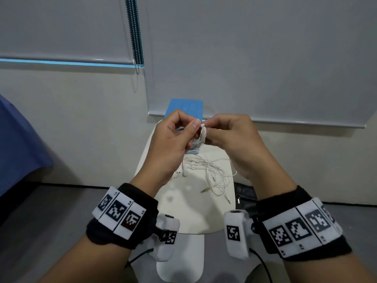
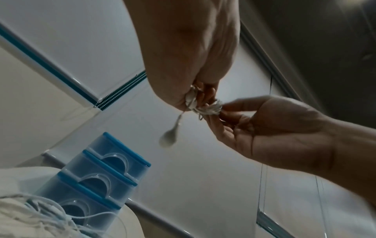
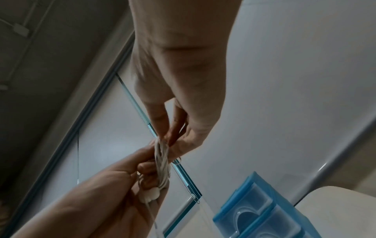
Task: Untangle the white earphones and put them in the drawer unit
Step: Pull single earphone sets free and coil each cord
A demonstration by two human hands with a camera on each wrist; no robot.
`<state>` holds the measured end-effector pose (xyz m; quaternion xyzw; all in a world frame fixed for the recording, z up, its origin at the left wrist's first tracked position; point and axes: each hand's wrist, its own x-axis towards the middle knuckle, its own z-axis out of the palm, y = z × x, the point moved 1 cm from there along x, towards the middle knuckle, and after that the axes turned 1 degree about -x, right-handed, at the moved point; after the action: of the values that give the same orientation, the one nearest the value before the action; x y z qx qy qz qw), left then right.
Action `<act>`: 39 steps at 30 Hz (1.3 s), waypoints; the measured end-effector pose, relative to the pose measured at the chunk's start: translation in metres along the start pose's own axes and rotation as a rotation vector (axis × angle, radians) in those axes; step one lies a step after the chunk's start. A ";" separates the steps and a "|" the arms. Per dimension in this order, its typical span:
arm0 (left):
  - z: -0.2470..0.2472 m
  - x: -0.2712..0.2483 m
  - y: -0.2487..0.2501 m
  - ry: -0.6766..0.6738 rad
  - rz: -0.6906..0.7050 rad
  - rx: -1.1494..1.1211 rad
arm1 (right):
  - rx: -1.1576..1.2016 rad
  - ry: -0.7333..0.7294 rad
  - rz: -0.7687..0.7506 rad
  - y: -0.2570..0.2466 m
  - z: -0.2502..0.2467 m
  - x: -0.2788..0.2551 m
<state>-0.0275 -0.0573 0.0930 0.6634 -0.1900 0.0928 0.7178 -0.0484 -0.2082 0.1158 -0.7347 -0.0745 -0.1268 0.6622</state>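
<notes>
Both hands meet above a small white table (image 1: 179,217), each grip closed by the fingertips on one wound bundle of white earphones (image 1: 202,133): the left hand (image 1: 169,144) curls round its lower part, the right hand (image 1: 234,139) pinches its top. An earbud (image 2: 168,138) dangles below. More loose white cable (image 1: 212,176) lies on the table. Behind stands the blue drawer unit (image 2: 95,177).

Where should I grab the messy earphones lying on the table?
Pinch the loose earphones by the metal plug, coming from the near side. It sticks out clear of the loops. Probably easier to pull free than the knotted middle.
</notes>
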 end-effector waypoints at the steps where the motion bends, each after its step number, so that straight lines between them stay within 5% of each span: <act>1: 0.000 0.002 -0.001 0.024 0.026 0.017 | 0.136 -0.015 0.047 -0.001 0.001 0.000; 7: 0.001 0.008 -0.003 -0.043 0.045 0.041 | 0.196 0.009 0.117 0.002 0.000 0.004; 14: -0.006 0.011 0.010 -0.274 0.041 0.074 | 0.396 -0.240 0.276 -0.005 -0.009 -0.001; 17: -0.006 0.013 0.012 -0.270 0.033 0.144 | 0.254 -0.250 0.159 -0.008 -0.009 -0.002; 21: -0.005 0.014 0.013 -0.236 0.010 0.220 | -0.299 -0.164 -0.050 -0.012 -0.010 -0.001; 28: -0.015 0.020 0.011 -0.274 -0.025 0.358 | -0.807 -0.203 -0.163 -0.021 -0.018 0.000; 34: -0.014 0.022 0.000 -0.255 -0.195 0.410 | -1.004 0.000 -0.379 0.002 -0.015 0.006; 39: -0.005 0.014 -0.015 -0.159 -0.289 0.234 | -0.711 0.133 -0.205 0.027 0.003 0.010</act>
<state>-0.0082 -0.0561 0.0847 0.7677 -0.1368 -0.0422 0.6246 -0.0311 -0.2086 0.0921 -0.8976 -0.0559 -0.2578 0.3532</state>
